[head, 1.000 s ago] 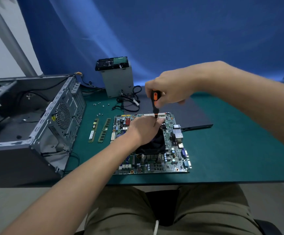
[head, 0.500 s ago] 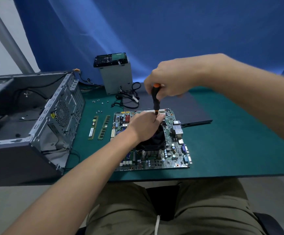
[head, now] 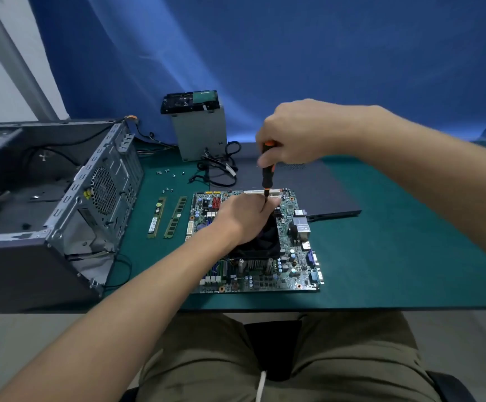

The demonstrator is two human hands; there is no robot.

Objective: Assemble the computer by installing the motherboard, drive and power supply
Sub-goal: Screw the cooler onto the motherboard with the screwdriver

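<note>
My right hand (head: pixel 297 134) is curled round the black-and-orange handle of the upright screwdriver (head: pixel 267 175), while my left hand (head: pixel 244 219) rests on the black cooler fan (head: pixel 265 242) and pinches the shaft low down, near the motherboard's (head: pixel 291 256) far edge. The motherboard lies flat at the near edge of the green worktop (head: pixel 395 256), about midway along it: a green board crowded with small capacitors, red and white connectors on its left, silver and blue ports down its right edge. Left of it lie two memory sticks (head: pixel 175 217), then the open case (head: pixel 62 198) at the left edge.
</note>
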